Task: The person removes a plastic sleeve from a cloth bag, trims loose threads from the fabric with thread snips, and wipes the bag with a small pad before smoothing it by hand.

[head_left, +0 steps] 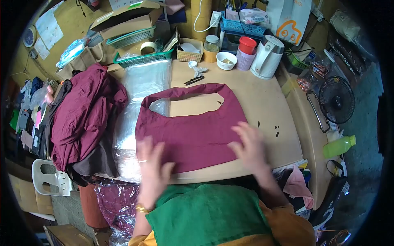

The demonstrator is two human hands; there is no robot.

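A maroon cloth shoulder bag (193,137) lies flat on the table, its wide strap looped toward the far side. Over its lower left corner is my left hand (152,160), blurred, with thumb and fingers apart. My right hand (248,145) is at the bag's right edge, fingers spread and slightly smeared by motion. Neither hand grips anything; whether they touch the cloth I cannot tell. Left of the bag, partly under it, lies a stack of clear plastic sleeves (141,86).
A heap of maroon cloth (84,119) covers the table's left side. Small black snips (193,80) lie beyond the strap. Along the back stand a green basket (143,60), a white bowl (226,61) and an electric kettle (267,57). A black fan (336,99) is at right.
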